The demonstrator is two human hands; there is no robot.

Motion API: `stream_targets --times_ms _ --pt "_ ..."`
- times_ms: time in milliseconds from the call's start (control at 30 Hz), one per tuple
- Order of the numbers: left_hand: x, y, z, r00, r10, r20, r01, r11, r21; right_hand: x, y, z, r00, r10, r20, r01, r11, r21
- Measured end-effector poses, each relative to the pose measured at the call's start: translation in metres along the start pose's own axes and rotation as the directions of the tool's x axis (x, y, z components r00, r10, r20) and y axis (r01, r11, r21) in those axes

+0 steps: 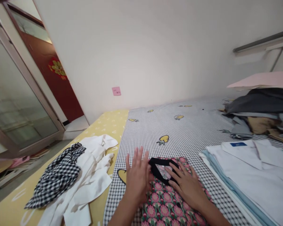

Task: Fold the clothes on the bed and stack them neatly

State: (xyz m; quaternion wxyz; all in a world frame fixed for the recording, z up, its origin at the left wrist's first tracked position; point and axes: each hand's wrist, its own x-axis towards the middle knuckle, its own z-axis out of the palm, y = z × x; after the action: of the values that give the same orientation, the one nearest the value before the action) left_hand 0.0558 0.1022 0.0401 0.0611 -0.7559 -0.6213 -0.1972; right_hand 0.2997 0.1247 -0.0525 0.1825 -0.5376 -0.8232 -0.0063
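A pink and green floral shirt [163,205] with a black neckband lies folded flat on the checked bedspread in front of me. My right hand [186,185] rests flat on its upper right part, fingers spread across the neckband. At the shirt's left edge is my left hand [138,172], fingers stretched out and pointing away from me; its thumb side is by the neckline. Neither hand grips anything. The shirt's lower end runs out of the frame.
Left of me lie a black-and-white checked garment [58,175] and a crumpled white garment [91,175]. To the right are folded shirts [252,166], a white one on top. Behind them stands a pile of dark clothes [252,102]. A wall [155,56] closes off the far side.
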Motion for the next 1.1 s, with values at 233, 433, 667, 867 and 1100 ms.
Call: stream_targets --times_ms 233,433,667,867,1100 --pt "-0.025 -0.015 0.061 0.922 -0.036 0.387 0.069 0.995 -0.071 0.000 -0.003 -0.001 1.000 0.017 0.022 -0.017 1.000 -0.003" --pt "-0.017 -0.018 0.061 0.918 -0.066 0.391 0.178 0.950 -0.257 0.009 0.001 -0.009 0.995 0.083 0.058 -0.094 0.968 0.233" --pt "-0.059 -0.042 0.051 0.950 -0.244 0.192 0.309 0.811 -0.497 -0.021 0.038 -0.029 0.838 0.509 -0.197 -0.285 0.715 0.639" --pt "-0.125 -0.017 0.055 0.793 -0.588 0.162 0.484 0.443 -0.755 -0.110 -0.002 -0.032 0.749 0.558 -0.356 -0.146 0.664 0.733" --pt "-0.152 0.028 0.059 0.753 -0.640 0.154 0.571 0.519 -0.637 -0.186 -0.064 -0.026 0.613 0.782 0.110 -0.336 0.132 0.932"
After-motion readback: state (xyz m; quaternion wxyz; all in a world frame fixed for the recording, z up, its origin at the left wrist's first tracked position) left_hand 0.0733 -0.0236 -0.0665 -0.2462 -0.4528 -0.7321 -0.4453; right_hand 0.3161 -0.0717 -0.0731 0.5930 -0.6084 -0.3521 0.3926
